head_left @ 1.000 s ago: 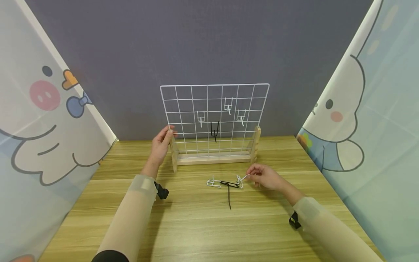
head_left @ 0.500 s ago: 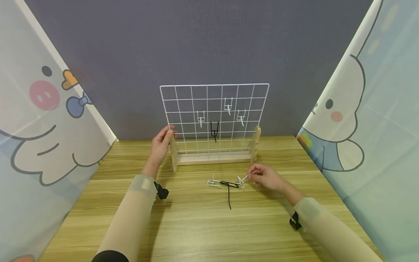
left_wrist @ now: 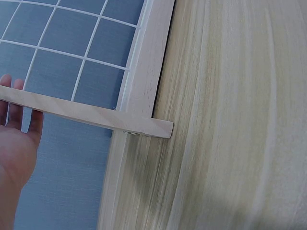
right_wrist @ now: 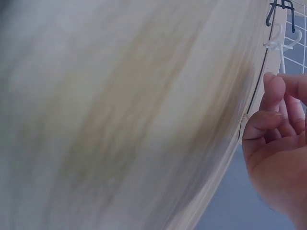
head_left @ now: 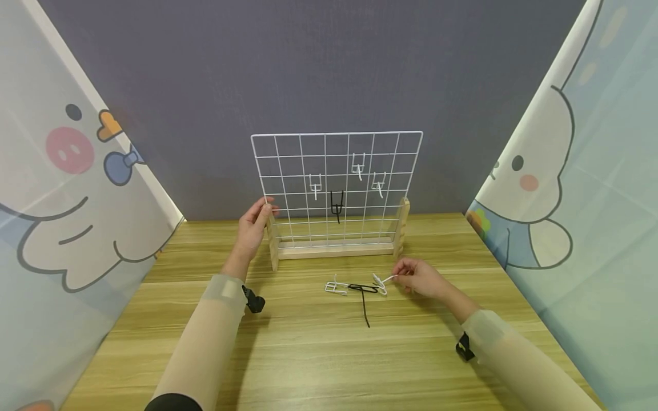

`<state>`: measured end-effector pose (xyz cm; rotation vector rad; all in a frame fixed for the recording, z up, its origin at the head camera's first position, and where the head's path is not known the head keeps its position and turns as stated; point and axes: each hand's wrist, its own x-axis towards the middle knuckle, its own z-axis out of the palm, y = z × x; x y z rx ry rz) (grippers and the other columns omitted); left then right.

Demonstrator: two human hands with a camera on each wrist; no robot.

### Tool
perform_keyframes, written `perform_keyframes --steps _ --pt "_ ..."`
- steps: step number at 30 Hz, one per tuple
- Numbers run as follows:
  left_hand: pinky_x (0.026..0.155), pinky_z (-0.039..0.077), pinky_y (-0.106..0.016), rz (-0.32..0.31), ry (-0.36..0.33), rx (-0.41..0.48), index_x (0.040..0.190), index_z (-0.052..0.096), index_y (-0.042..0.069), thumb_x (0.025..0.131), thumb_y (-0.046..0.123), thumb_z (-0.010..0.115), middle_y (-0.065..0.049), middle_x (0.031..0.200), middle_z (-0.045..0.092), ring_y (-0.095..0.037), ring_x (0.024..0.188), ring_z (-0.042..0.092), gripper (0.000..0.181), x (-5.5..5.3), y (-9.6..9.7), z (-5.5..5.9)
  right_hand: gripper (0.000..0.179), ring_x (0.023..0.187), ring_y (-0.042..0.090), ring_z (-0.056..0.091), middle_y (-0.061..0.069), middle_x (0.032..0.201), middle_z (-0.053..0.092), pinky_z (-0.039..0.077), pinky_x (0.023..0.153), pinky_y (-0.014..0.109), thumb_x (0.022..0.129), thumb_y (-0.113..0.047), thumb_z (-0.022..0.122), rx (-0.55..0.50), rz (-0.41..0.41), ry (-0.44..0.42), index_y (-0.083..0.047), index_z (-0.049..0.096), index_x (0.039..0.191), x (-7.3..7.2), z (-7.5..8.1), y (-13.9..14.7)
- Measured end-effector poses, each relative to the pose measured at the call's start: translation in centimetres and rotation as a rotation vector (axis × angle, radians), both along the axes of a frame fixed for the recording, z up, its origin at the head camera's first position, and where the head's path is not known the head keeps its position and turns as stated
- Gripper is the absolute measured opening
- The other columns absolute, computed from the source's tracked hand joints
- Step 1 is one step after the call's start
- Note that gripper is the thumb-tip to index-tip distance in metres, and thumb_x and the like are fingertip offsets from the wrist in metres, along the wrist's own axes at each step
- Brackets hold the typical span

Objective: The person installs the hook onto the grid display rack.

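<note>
My left hand grips the left upright of the wooden stand, thumb in front and fingers behind. In the left wrist view, fingers show around that wooden upright. The stand carries a white wire grid panel. My right hand pinches the prong of a white wire hook between thumb and index finger, low over the table. Touching or overlapping this hook is a black hook with a long prong. Another white hook lies at its left end. Whether they are tangled, I cannot tell.
Several hooks hang on the grid, among them an upper white hook and a black hook. The wood-grain table spreads in front. Patterned curtains flank both sides, with a grey wall behind.
My right hand has shifted slightly to the right with the white hook. The black hook has moved right too, its prong swinging rightward. My left hand stays on the stand.
</note>
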<state>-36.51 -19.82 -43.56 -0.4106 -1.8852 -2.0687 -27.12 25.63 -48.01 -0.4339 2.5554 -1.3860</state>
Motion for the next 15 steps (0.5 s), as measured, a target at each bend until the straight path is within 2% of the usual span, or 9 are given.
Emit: perform_keyframes --steps 5,9,15 --pt "0.103 0.055 -0.033 0.002 -0.005 -0.001 0.133 0.07 0.018 0.117 0.02 0.056 0.017 0.108 0.077 -0.004 0.106 0.073 0.022 0.01 0.04 0.02 0.012 0.072 0.016 0.061 0.015 0.097 0.07 0.053 0.061 0.025 0.101 -0.006 0.075 0.06 -0.006 0.011 0.002 0.071 0.109 -0.01 0.04 -0.01" --pt "0.101 0.056 -0.031 0.001 0.0 -0.002 0.133 0.07 0.019 0.117 0.02 0.056 0.017 0.107 0.077 -0.004 0.106 0.073 0.022 0.0 0.09 0.03 0.011 0.076 0.014 0.061 0.009 0.097 0.071 0.053 0.063 0.024 0.1 -0.007 0.076 0.121 0.0 0.037 -0.001 0.075 0.109 -0.08 -0.03 0.13" --pt "0.098 0.055 -0.033 0.012 0.005 -0.004 0.133 0.072 0.02 0.117 0.02 0.056 0.016 0.108 0.078 -0.004 0.105 0.073 0.023 -0.07 0.02 -0.06 0.01 0.083 0.011 0.063 0.005 0.099 0.076 0.052 0.071 0.024 0.098 -0.009 0.078 0.183 0.049 0.08 -0.006 0.078 0.108 -0.28 -0.37 0.29"
